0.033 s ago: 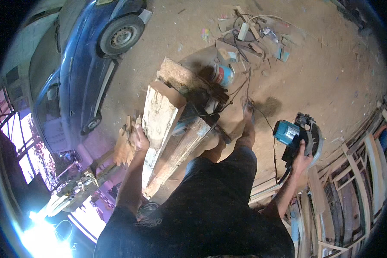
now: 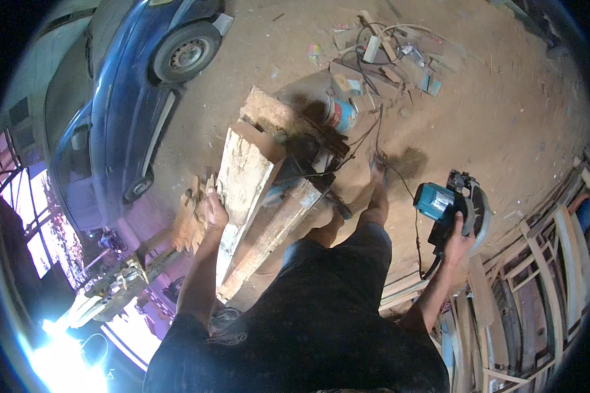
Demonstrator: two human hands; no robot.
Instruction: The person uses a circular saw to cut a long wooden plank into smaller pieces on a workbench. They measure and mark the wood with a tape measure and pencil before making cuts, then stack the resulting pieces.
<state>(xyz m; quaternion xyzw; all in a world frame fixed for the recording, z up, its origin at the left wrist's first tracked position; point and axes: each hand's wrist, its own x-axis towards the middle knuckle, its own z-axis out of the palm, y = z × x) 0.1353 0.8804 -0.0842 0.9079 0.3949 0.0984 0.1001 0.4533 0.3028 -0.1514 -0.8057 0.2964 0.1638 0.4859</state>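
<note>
My right hand (image 2: 461, 239) is wrapped round the handle of a teal and black circular saw (image 2: 439, 202), held out at the right, away from the wood. A thick, pale, rough-faced wooden beam (image 2: 242, 173) lies slanted at centre left. My left hand (image 2: 215, 213) grips its left edge, and part of the fingers is hidden. Beside the beam runs a second, narrower timber (image 2: 275, 236). A rough wooden block (image 2: 265, 108) sits across the far end. The saw's dark cord (image 2: 418, 239) hangs below it and runs toward my foot.
A blue car (image 2: 118, 105) stands at the left. Beyond the wood are a blue paint bucket (image 2: 339, 114) and a heap of offcuts and cables (image 2: 390, 56) on the sandy floor. Curved timber frames (image 2: 531, 288) are stacked at the right. Bright light glares at lower left.
</note>
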